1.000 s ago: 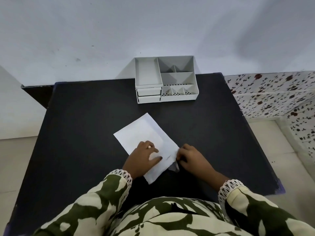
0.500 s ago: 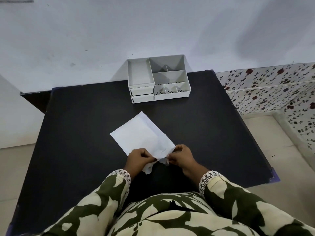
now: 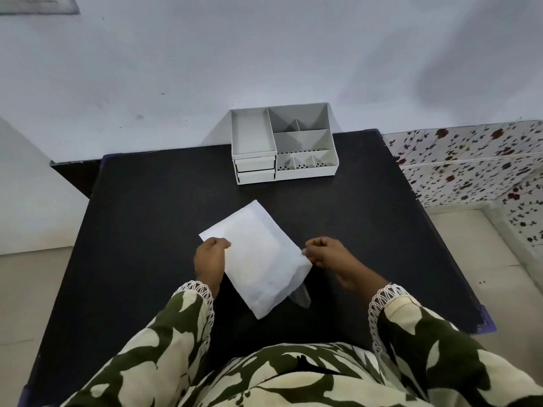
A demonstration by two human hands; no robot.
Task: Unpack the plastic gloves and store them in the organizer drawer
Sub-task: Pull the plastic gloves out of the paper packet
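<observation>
A flat white packet of plastic gloves (image 3: pixel 255 257) lies slanted near the middle of the black table (image 3: pixel 147 230). My left hand (image 3: pixel 210 259) pinches the packet's left corner. My right hand (image 3: pixel 329 254) pinches its right edge. A bit of clear plastic (image 3: pixel 301 296) sticks out under the packet's lower right side. The grey organizer (image 3: pixel 282 142) stands at the table's far edge against the wall. Its two small drawers (image 3: pixel 255 170) at the front left are closed.
The organizer has several open compartments on top. A pale wall rises right behind the table. A flowered tiled ledge (image 3: pixel 470 163) runs along the right side, with light floor on both sides of the table.
My hands have moved apart from the packet's near corner to its left corner and right edge. The packet has shifted toward me, and clear plastic now shows beneath it.
</observation>
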